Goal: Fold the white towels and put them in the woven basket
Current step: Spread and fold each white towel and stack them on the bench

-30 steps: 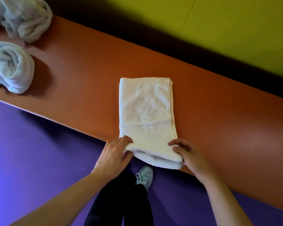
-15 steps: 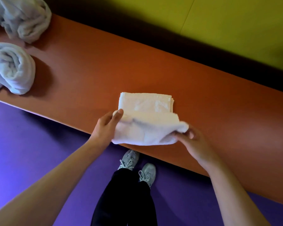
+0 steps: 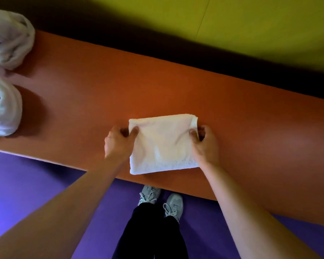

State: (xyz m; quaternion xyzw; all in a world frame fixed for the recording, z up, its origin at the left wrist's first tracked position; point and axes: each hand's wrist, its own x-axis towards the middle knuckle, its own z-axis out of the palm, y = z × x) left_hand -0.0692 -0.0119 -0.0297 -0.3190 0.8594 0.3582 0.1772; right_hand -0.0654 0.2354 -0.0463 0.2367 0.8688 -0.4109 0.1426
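orange desk (image 3: 176,86) runs as a long band across the head view, with purple floor on the near side and a yellow-green wall beyond. two bundled white towels (image 3: 4,107) sit at the desk's far left end, well apart from the work, not yet folded. no woven basket shows anywhere in view.

near the desk's front edge, right in front of the person, lies the folded white towel (image 3: 163,144), a thick rectangle with its long axis running left to right. both hands meet it at its far corners, one at each short end, so neither is nearer; the towel lies between them and reaches back toward the person's body.

the left hand (image 3: 118,143) has its grip narrow, thumb on top and fingers tucked under the far left corner. the right hand (image 3: 204,144) mirrors it, pinching the far right corner, where the cloth bunches slightly.

the fold looks close to finished; the likely next step is to square it and lift it by its two ends, though which way the basket lies cannot be told.
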